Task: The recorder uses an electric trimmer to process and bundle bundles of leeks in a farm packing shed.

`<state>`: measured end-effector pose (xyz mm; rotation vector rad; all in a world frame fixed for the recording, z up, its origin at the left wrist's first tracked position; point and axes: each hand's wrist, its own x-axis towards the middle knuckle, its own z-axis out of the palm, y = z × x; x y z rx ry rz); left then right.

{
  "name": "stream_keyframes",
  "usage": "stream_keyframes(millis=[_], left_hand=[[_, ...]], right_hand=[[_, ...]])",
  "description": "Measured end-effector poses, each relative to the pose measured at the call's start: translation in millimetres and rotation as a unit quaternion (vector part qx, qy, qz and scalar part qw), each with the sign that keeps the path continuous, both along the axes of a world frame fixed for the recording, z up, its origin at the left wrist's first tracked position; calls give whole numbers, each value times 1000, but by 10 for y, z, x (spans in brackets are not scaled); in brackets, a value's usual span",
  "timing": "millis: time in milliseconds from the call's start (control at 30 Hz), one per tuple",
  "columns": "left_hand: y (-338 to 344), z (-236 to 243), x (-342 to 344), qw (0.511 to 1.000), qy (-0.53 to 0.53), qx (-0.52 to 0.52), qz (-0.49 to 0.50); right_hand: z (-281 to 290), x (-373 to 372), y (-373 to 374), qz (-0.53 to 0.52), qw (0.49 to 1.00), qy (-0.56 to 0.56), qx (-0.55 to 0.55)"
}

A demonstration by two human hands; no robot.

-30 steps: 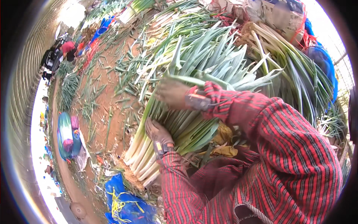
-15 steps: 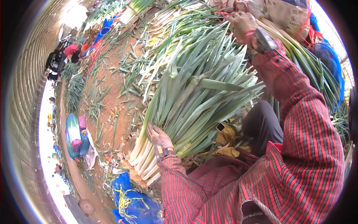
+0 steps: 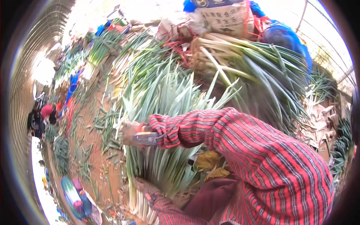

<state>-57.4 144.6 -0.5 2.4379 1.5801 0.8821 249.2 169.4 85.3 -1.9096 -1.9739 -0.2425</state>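
Note:
A large bunch of long green onions (image 3: 165,161) lies before me, white stalks toward the bottom of the view and green leaves fanned upward. My left hand (image 3: 147,187) wraps the bunch low down, just above the white stalks. Across the leaves reaches my right arm. My right hand (image 3: 129,132) is at the bunch's left edge, its fingers closed; whatever they hold is too small or hidden to make out. Red ties (image 3: 180,48) lie beyond the leaf tips.
At the upper right lies another pile of green onions (image 3: 258,71), in front of a printed sack (image 3: 227,18) and a blue bag (image 3: 283,37). Loose leaves litter the brown ground (image 3: 93,150). Wrapped bundles (image 3: 77,198) lie lower left. A person in red (image 3: 47,111) is far left.
My right hand has come from the red ties at the top, down and leftward to the bunch's left edge. My left hand keeps hold of the bunch. The view has turned rightward and up.

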Motion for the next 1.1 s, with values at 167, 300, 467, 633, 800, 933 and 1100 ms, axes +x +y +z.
stream_keyframes(millis=[167, 300, 467, 633, 800, 933, 1100], left_hand=[[2, 20, -42, 1000, 6, 15, 0], [-2, 19, -16, 1000, -16, 20, 3], [-35, 113, 15, 1000, 2, 2, -3], [-123, 257, 36, 999, 5, -26, -29], [-233, 421, 167, 998, 35, -43, 11], [-444, 677, 320, 996, 85, -9, 27], [-514, 711, 328, 965, 245, -23, 92]], right_hand=[[-65, -36, 491, -250, 923, 247, -154], [110, -64, 528, -113, 953, 209, 189], [283, 621, 120, -209, 942, -236, 112], [244, 1338, -1015, -99, 983, -121, 95], [325, 1521, -1645, -166, 963, -206, 53], [384, 2188, -1973, -226, 955, -184, 58], [-196, 3400, -3427, -265, 963, 10, 42]])
